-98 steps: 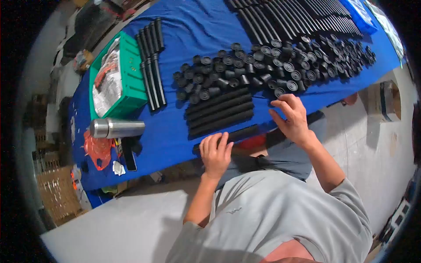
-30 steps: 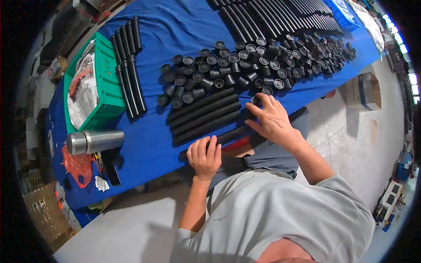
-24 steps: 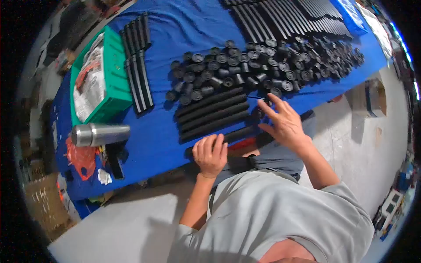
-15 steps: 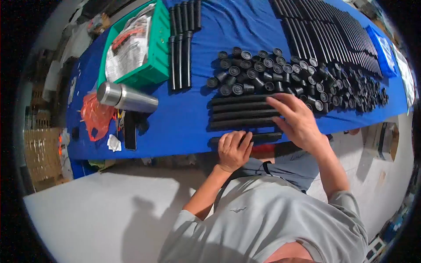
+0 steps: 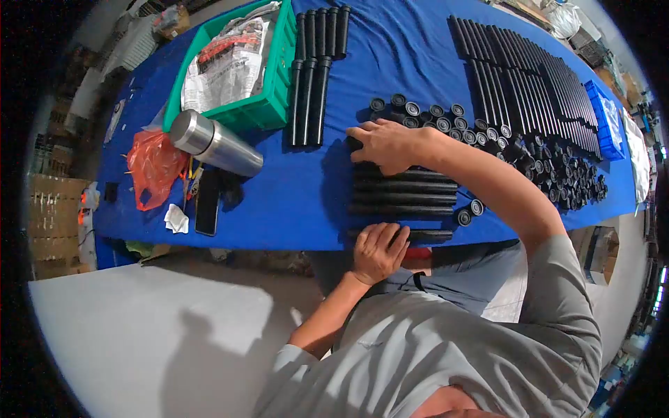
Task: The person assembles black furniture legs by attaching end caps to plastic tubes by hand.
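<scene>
Black tube (image 5: 433, 236) lies along the near edge of the blue table (image 5: 293, 202), and the left hand (image 5: 380, 252) is on it with curled fingers; whether it grips, I cannot tell. From this hand, two loose caps (image 5: 476, 207) sit at two o'clock. At twelve is a row of tubes (image 5: 404, 198), and past them the right hand (image 5: 390, 147) bends over a small dark piece (image 5: 353, 143); I cannot tell if it is held. Farther, a steel flask (image 5: 233, 150) is at ten, a green crate (image 5: 277, 106) at eleven.
</scene>
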A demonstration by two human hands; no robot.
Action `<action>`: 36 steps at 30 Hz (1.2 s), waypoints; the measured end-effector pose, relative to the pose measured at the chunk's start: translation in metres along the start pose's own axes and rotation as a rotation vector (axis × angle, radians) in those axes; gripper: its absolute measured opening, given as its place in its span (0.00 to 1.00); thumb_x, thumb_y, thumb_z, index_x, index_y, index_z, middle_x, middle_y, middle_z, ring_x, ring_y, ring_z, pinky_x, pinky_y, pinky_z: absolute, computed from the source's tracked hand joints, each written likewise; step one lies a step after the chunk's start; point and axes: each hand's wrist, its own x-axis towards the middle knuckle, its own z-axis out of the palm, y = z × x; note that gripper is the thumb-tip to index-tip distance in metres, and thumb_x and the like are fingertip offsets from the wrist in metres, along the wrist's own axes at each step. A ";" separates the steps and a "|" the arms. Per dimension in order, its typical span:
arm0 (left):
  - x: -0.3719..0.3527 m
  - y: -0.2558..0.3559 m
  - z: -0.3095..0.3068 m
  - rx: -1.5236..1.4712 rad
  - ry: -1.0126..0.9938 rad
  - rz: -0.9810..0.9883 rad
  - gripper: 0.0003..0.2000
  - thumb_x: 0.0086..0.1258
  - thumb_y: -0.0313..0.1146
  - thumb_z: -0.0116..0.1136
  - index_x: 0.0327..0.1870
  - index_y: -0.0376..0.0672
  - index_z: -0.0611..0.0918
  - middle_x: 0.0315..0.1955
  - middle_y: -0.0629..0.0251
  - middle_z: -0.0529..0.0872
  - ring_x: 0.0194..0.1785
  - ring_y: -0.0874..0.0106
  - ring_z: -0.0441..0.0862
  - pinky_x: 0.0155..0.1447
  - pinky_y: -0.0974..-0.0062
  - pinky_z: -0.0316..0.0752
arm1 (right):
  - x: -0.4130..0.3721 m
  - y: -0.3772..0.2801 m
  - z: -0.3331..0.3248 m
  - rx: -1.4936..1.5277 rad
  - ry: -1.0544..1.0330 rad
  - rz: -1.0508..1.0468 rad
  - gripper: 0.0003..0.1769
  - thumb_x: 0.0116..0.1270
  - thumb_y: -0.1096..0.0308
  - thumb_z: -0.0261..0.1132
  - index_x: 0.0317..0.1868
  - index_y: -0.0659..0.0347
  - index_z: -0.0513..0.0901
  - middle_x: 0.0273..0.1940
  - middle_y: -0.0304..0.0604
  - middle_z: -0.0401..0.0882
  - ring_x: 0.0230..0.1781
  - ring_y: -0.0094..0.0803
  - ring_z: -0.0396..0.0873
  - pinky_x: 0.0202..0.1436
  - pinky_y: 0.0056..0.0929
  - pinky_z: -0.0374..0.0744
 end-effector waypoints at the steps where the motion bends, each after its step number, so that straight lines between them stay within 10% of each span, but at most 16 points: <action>1: 0.000 0.000 0.001 -0.007 -0.004 -0.002 0.17 0.68 0.38 0.67 0.57 0.48 0.86 0.49 0.63 0.85 0.50 0.60 0.84 0.60 0.58 0.74 | 0.003 0.003 0.000 -0.005 -0.015 0.001 0.35 0.54 0.72 0.70 0.67 0.51 0.83 0.75 0.59 0.64 0.73 0.53 0.68 0.75 0.47 0.71; 7: 0.001 -0.001 -0.001 0.008 0.004 0.014 0.18 0.68 0.39 0.68 0.58 0.48 0.86 0.50 0.63 0.86 0.50 0.60 0.84 0.59 0.58 0.75 | 0.011 0.019 0.015 -0.048 0.158 -0.050 0.23 0.56 0.67 0.73 0.55 0.58 0.87 0.58 0.54 0.75 0.61 0.51 0.76 0.64 0.46 0.79; 36: 0.000 0.001 -0.003 -0.003 -0.019 -0.014 0.16 0.67 0.38 0.68 0.55 0.46 0.87 0.48 0.63 0.86 0.49 0.59 0.84 0.57 0.57 0.74 | 0.025 0.019 0.034 0.020 0.320 0.006 0.09 0.58 0.72 0.70 0.41 0.61 0.88 0.57 0.54 0.77 0.59 0.52 0.79 0.52 0.45 0.88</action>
